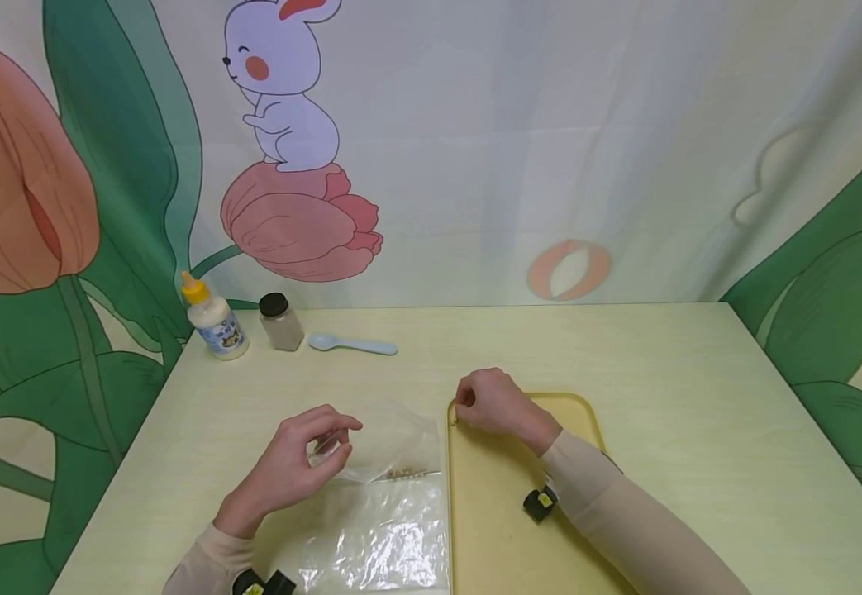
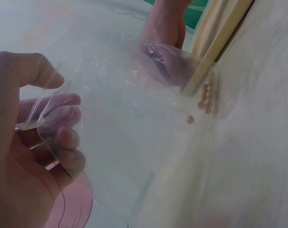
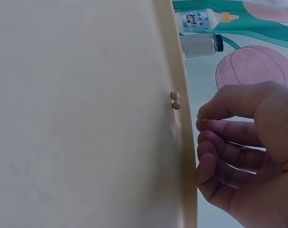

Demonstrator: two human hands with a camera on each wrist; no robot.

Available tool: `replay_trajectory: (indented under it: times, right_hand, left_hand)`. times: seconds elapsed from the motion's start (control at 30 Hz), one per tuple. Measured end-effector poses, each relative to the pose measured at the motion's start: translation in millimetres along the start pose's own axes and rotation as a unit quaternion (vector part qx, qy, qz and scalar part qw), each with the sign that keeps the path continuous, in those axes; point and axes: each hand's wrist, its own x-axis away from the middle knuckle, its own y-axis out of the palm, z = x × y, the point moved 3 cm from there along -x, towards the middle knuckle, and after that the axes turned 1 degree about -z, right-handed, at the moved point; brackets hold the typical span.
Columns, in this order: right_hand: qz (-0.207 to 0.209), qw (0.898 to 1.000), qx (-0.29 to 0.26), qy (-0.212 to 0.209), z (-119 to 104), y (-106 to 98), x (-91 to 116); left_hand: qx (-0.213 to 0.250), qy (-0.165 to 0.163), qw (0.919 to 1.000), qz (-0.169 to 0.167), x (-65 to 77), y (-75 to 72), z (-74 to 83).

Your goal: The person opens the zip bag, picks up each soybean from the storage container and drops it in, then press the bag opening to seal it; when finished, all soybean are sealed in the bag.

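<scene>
My left hand grips the edge of a clear plastic zip bag, its fingers curled at the plastic. Several small round tan beads lie along the bag's lower end. At the far left corner of the yellow tray is my right hand, thumb and forefinger pinched together. The right wrist view shows a small brownish bead at those fingertips, just beyond the tray rim. Inside that rim sit two more beads, one pale and one close beside it.
Glossy clear plastic lies flat left of the tray. Farther back stand a white bottle with a yellow cap and a black-lidded jar, with a pale blue spoon beside them. A printed curtain hangs behind the table.
</scene>
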Motion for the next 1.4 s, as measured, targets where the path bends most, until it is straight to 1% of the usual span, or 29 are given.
replay_trajectory:
  times: [0.27,0.4,0.67,0.93,1.27,1.4]
  right_hand:
    - [0.015,1.0,-0.002,-0.009,-1.7,-6.5,3.0]
    - [0.026,0.999,-0.003,-0.019,-2.8,-10.3,4.6]
    - [0.046,0.998,-0.002,-0.041,-7.1,-16.4,8.0]
    - [0.058,0.997,-0.013,-0.058,-18.6,-25.5,12.0]
    - [0.095,0.991,-0.01,-0.095,-32.8,-36.4,14.9]
    - [0.105,0.989,-0.015,-0.106,-41.6,-42.4,17.6]
  left_hand:
    - [-0.001,-0.005,1.0,-0.004,-1.1,0.2,0.7]
    - [-0.001,0.001,1.0,-0.002,-1.4,0.5,0.2]
    - [0.0,-0.001,1.0,-0.001,-0.3,0.9,-1.7]
    - [0.002,0.001,1.0,0.0,0.1,-0.2,-0.5]
    - [0.001,0.002,1.0,-0.001,0.2,-0.8,1.1]
    - [0.001,0.002,1.0,-0.001,-0.3,-1.0,1.2]
